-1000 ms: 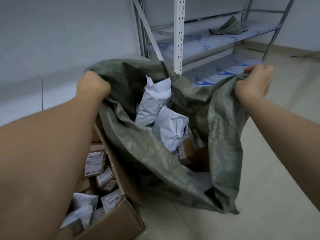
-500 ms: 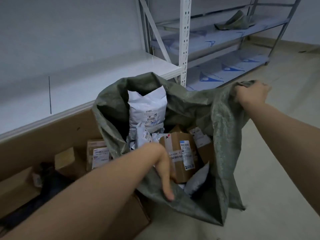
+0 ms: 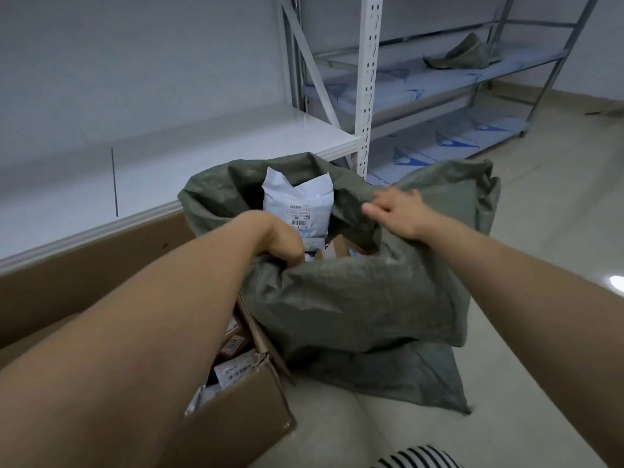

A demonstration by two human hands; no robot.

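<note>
The sack (image 3: 354, 298) is matt, coarse woven green plastic. The mailer (image 3: 297, 201) is smooth white plastic; the box (image 3: 236, 423) is dull brown cardboard.

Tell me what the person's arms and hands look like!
No gloves and no sleeves in view: the left hand and right hand are bare right up to the picture's edge. No watch, ring or bracelet shows. A bit of black-and-white striped cloth peeks in at the bottom.

Wall (image 3: 135, 62): plain, grey-white. Floor (image 3: 557, 231): pale, smooth, one glare spot (image 3: 616, 283). Rack (image 3: 368, 79): metal, perforated white upright, grey shelves. Shelf (image 3: 236, 140): white, low, along wall.
</note>
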